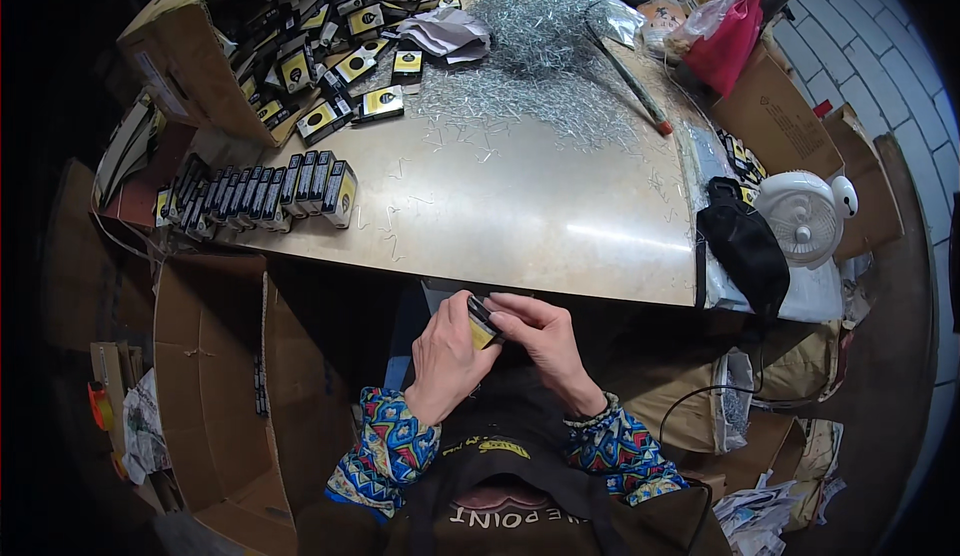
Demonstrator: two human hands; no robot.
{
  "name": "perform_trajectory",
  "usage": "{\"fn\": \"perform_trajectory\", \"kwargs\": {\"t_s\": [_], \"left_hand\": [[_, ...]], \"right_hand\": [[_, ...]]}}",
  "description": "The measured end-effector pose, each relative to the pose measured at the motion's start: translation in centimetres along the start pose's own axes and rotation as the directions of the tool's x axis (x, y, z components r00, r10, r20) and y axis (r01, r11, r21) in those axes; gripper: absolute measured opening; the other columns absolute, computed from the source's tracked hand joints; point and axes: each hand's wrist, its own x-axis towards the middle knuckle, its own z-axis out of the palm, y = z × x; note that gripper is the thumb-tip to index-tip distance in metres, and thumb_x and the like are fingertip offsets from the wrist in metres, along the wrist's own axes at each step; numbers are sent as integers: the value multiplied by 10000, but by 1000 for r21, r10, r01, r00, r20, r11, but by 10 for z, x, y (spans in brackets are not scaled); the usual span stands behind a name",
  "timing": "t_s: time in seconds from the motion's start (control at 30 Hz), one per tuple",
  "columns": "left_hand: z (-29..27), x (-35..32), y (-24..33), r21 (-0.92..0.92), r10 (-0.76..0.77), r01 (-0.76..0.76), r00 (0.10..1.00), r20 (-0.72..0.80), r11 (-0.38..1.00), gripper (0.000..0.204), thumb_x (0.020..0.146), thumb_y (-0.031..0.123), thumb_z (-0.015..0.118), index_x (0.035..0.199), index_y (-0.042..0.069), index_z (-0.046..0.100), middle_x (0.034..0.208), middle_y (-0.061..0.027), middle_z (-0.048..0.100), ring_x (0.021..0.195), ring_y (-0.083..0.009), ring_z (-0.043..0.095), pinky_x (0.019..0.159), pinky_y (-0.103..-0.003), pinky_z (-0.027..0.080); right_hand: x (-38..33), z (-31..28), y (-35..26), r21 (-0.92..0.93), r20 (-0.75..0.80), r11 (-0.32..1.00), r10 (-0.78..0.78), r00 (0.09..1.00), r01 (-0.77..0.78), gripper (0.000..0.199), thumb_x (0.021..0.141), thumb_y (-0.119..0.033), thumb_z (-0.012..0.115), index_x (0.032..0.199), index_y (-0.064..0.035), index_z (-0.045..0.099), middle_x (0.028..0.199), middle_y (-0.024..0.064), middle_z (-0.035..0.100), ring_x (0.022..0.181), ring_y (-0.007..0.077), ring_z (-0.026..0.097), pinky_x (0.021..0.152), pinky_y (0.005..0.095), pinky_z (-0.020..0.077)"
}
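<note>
On the metal table (520,216) I see a row of finished boxes (260,194) left of the staple pile (540,66), many loose staples remain, and below its near edge my left hand (445,361) and right hand (545,341) close together around one small yellow-black box (484,324).

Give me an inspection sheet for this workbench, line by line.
Surface: metal-topped table, staples strewn across it.
Job's things: small black-and-yellow box held by both hands; row of the same boxes standing at the left edge.
Clutter: staple heap, open carton of boxes, crumpled paper.
Grippers: left hand and right hand closed on the box.
Cables: black cord at lower right.
Surroundings: white fan, empty carton.
</note>
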Motion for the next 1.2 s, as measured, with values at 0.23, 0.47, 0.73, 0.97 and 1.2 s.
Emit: {"fn": "perform_trajectory", "kwargs": {"t_s": [0.23,0.47,0.73,0.97,1.2], "left_hand": [[2,-3,-2,50,53,-56,997,52,997,690,668,114,788,1231,-10,408,1075,-218,554,988,-414,587,796,-450,499],[4,-4,-7,11,40,-41,998,41,999,666,690,128,786,1218,-8,403,1061,-226,550,974,-429,584,785,-460,496],[3,1,-3,-143,-13,2,997,-77,990,529,717,144,772,1099,9,432,940,-213,564,840,-429,611,678,-478,499],[13,8,-4,-178,-47,36,997,-54,983,580,726,131,770,1176,-1,430,983,-212,565,909,-418,597,760,-464,497],[6,48,-14,-96,240,-266,945,-223,959,594,844,107,690,1348,-59,422,1276,-223,513,1175,-380,475,1039,-439,364]], "right_hand": [[1,-6,9,-131,-47,991,3,999,-9,174,874,-68,709,1015,32,731,905,70,729,819,86,642,740,212,505],[-7,6,18,-528,-11,797,-353,936,294,182,883,-42,677,1045,31,718,881,66,733,747,46,623,658,202,510],[-8,8,-1,-617,309,474,-589,747,628,188,849,-22,686,1027,35,672,962,173,701,799,279,702,668,319,557],[4,-8,3,-635,483,190,-660,576,749,250,809,33,681,1057,20,659,1018,193,677,807,315,681,682,351,558],[63,-57,-32,-826,342,25,-772,536,562,307,864,87,620,1157,3,658,1194,152,656,925,198,667,733,279,541]]}}
